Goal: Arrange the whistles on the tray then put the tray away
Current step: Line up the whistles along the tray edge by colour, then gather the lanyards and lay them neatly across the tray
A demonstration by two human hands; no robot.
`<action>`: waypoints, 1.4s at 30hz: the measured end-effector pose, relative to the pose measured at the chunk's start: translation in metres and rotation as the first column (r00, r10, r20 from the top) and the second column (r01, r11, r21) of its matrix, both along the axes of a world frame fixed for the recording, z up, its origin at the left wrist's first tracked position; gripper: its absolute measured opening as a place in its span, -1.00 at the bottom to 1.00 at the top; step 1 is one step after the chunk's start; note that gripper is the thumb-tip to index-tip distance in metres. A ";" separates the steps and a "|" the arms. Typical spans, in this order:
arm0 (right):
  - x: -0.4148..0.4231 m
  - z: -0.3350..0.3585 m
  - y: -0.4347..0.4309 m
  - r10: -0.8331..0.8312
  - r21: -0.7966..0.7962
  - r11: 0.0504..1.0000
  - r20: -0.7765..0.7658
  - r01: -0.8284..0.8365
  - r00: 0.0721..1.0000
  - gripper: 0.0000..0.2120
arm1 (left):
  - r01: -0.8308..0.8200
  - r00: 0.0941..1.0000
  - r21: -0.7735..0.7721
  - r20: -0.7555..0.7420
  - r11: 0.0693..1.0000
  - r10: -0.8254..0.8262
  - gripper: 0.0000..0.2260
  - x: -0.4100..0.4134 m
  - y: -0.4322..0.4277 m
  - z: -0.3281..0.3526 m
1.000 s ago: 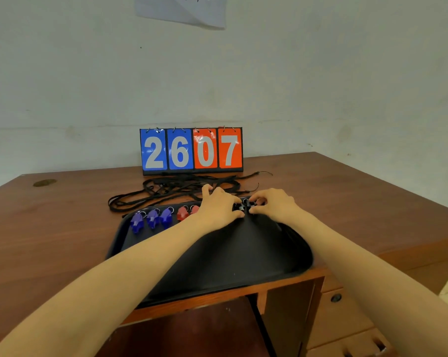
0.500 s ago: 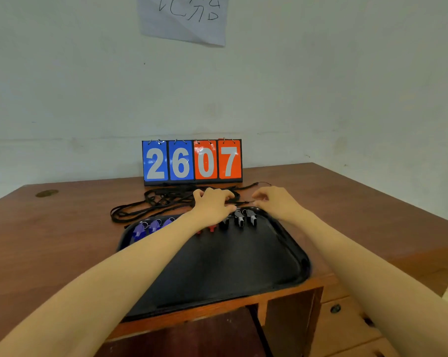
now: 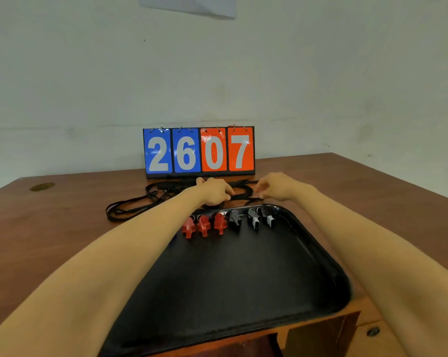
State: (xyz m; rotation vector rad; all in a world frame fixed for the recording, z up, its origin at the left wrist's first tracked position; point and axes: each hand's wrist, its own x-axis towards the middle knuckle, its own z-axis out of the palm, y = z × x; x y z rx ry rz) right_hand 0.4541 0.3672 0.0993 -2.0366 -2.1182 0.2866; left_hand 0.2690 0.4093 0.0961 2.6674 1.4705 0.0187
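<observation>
A black tray [image 3: 243,279] with rounded corners and a low raised rim lies flat on a wooden surface, its near edge reaching past the front edge. Along its far rim stands a row of small whistles, each with a metal ring at its far end and its mouthpiece pointing toward the viewer. From left to right: three red whistles [image 3: 204,225] set close together, then three black whistles [image 3: 252,219], the two on the right showing pale mouthpiece tips. The rest of the tray is bare.
</observation>
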 end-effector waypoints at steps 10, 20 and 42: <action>0.003 -0.003 0.001 -0.028 0.166 0.986 0.005 0.027 1.000 -0.92 | -0.071 0.966 0.101 0.257 0.992 0.043 -0.67 0.000 0.005 -0.010; -0.019 0.072 -0.043 0.110 0.669 0.735 0.035 -0.105 0.993 -0.90 | -0.083 0.752 0.129 0.659 0.988 -0.022 -0.75 0.006 -0.035 0.038; -0.006 0.093 -0.155 -0.044 0.598 0.730 -0.440 0.330 0.897 -0.93 | -0.346 0.859 0.402 0.498 0.848 0.114 -0.71 -0.148 -0.115 0.095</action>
